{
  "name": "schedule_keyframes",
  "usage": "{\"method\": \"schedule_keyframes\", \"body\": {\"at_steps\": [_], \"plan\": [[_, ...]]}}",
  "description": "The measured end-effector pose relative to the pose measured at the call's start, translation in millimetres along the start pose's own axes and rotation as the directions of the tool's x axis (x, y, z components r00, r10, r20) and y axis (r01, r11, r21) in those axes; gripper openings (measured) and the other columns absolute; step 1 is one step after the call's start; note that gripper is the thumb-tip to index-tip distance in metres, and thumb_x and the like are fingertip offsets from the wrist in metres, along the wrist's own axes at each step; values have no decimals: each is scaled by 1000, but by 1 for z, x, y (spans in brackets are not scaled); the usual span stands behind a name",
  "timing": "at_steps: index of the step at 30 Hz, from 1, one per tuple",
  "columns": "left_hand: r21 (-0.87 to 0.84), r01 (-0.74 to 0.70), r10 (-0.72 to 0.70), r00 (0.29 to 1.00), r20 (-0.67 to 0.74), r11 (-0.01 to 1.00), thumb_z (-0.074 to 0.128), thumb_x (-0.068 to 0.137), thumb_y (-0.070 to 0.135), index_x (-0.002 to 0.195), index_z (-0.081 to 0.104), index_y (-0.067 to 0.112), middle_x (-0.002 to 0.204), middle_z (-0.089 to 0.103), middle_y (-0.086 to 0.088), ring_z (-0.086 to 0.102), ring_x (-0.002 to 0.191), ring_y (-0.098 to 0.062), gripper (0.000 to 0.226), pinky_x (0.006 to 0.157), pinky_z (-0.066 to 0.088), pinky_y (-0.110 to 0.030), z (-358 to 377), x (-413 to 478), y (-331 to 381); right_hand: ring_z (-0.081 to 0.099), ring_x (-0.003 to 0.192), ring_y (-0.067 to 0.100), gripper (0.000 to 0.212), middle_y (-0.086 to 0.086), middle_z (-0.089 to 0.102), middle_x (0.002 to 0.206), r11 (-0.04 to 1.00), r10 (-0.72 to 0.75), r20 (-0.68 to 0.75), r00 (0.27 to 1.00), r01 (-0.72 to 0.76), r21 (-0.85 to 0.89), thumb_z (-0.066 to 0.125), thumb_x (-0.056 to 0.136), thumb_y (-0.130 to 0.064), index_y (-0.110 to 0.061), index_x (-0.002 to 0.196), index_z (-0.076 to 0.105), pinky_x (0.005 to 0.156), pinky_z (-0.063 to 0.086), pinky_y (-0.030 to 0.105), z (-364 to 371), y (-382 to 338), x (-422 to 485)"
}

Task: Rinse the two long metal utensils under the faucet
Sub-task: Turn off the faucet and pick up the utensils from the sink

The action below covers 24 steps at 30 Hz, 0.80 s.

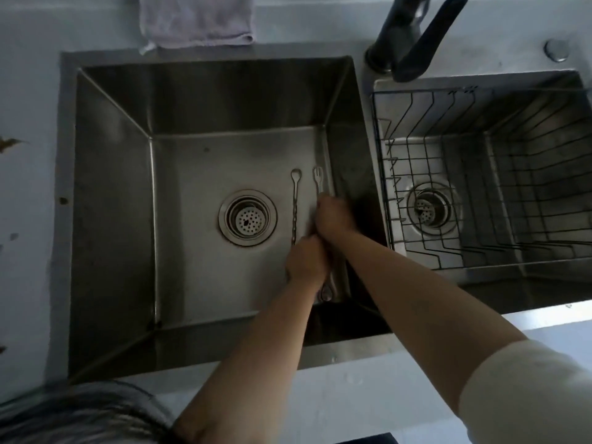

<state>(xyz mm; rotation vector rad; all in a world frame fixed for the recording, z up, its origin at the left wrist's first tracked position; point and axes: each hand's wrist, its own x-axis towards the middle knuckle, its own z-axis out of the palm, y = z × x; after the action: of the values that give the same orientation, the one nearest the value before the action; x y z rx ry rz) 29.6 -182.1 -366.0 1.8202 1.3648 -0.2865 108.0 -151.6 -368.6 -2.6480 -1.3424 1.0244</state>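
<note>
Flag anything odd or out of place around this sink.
The faucet spout points toward the right basin holding the wire rack, yet both utensils, spoon and fork, are in the left basin. No water visibly runs.

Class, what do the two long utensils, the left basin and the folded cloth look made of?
Two long thin utensils, one fork-tipped: likely steel, shiny. Large left sink basin: brushed stainless steel, dull streaky sheen. Pale folded cloth: soft fabric, fuzzy texture.
</note>
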Motion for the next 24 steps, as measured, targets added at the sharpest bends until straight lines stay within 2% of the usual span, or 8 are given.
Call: {"method": "schedule_keyframes", "body": {"at_steps": [7, 13, 19, 22, 24], "plan": [[-50, 50, -47, 997, 63, 997, 40, 91, 4, 101, 60, -5, 109, 64, -25, 61, 101, -36, 24, 87, 49, -42, 8, 10, -1, 58, 107, 35, 32, 21, 58, 119, 994, 110, -61, 992, -109, 29, 39, 93, -2, 2, 124, 43, 79, 48, 37, 13, -2, 7], [-114, 84, -79, 995, 54, 990, 39, 92, 7, 102, 61, -1, 110, 65, -21, 60, 102, -35, 25, 88, 49, -42, 8, 12, 2, 56, 112, 36, 29, 21, 57, 123, 973, 207, -61, 976, -199, 115, 42, 93, -1, 2, 121, 47, 86, 48, 38, 11, -2, 8], [-96, 67, -64, 997, 32, 993, 41, 91, 12, 102, 61, 0, 110, 65, -21, 59, 103, -35, 26, 86, 48, -40, -14, 3, -3, 57, 107, 35, 33, 19, 59, 118, 962, 176, -38, 984, -164, 216, 47, 88, -1, -4, 121, 46, 81, 48, 35, -1, -15, -5], [-76, 82, -83, 997, -5, 994, 44, 91, 16, 97, 61, -4, 106, 65, -24, 60, 101, -37, 27, 79, 48, -40, -38, -3, -5, 58, 92, 32, 21, 19, 58, 107, 952, 146, -32, 989, -132, 275, 43, 88, 2, -7, 105, 51, 73, 48, 35, -20, -26, -13], [-54, 63, -64, 998, -8, 997, 48, 88, 12, 89, 62, -5, 100, 67, -24, 61, 95, -37, 22, 72, 48, -40, -55, -6, -5, 59, 97, 30, 29, 19, 61, 110, 942, 126, -56, 990, -102, 318, 42, 87, 5, -4, 109, 57, 82, 50, 35, -35, -34, -20]]}}
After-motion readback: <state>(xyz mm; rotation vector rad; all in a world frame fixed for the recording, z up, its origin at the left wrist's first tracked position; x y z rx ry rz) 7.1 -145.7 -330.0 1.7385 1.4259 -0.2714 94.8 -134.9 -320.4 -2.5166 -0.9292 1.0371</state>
